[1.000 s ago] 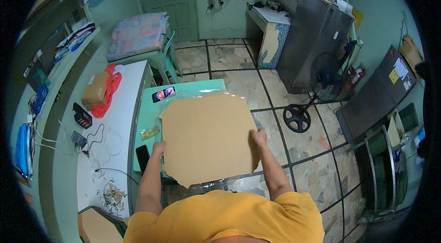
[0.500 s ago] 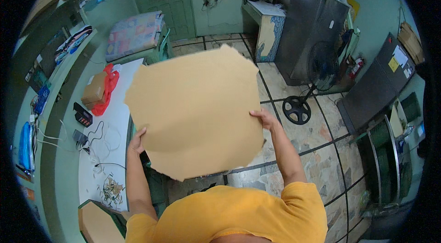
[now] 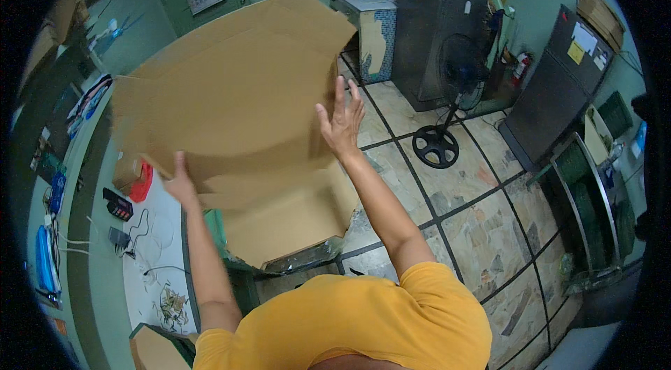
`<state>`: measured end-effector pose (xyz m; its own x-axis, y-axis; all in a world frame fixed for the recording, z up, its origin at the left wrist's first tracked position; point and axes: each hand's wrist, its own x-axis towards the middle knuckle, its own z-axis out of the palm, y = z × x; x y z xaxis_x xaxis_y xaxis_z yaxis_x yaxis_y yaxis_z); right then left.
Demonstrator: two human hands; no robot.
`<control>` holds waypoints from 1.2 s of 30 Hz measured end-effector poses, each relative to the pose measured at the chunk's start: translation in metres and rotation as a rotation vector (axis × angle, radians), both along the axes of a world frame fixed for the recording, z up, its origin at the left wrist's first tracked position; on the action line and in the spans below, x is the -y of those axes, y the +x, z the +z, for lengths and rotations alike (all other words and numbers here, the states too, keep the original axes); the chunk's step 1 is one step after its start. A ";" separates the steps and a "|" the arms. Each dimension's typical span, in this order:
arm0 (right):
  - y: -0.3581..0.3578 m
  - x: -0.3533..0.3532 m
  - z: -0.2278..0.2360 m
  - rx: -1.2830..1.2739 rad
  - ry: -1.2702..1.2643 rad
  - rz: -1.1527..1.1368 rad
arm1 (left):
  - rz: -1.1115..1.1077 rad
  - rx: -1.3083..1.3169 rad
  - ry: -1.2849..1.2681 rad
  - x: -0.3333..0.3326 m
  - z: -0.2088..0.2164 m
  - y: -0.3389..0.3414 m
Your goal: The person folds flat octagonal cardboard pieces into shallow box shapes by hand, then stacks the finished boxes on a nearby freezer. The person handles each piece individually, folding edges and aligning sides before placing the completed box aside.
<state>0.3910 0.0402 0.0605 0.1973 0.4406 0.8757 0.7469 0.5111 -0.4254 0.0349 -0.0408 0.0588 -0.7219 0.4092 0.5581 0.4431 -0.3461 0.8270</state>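
Note:
A large brown cardboard sheet [image 3: 244, 97] with ragged edges stands in front of me, tilted up and creased across its lower part. Below the crease a shorter panel [image 3: 293, 213] slopes toward me; clear tape shows along its near edge. At the left side, my left hand [image 3: 183, 187] grips an edge of the cardboard, thumb up, some fingers hidden and slightly blurred. My right hand [image 3: 342, 122] is open against the right side, its fingers spread and pointing up.
Along the left runs a white table [image 3: 161, 230] with a small carton [image 3: 127, 173], a black device [image 3: 117, 204], cables and a heap of scraps [image 3: 172, 306]. A standing fan [image 3: 461, 69] and dark refrigerators [image 3: 437, 27] stand to the right on the tiled floor [image 3: 482, 244].
The cardboard has swung up and to the left, and now bends along a crease instead of lying flat. My right hand has let go of its edge and spread its fingers.

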 end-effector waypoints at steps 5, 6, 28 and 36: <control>0.040 0.051 0.072 0.176 0.213 0.144 | -0.036 -0.468 -0.015 0.025 0.084 -0.035; 0.045 0.055 0.080 0.188 0.054 0.354 | -0.052 -0.651 0.012 0.029 0.094 -0.031; 0.085 -0.036 -0.038 -0.239 -0.423 0.153 | -0.712 0.419 -0.292 0.004 -0.006 0.003; 0.028 -0.050 -0.035 0.143 -0.370 0.031 | -0.054 0.083 -0.263 -0.007 -0.127 0.039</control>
<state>0.4194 0.0902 0.0259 0.0666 0.7356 0.6742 0.7988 0.3656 -0.4778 0.0740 -0.0336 -0.0685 -0.7341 0.5708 0.3677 0.3570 -0.1362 0.9241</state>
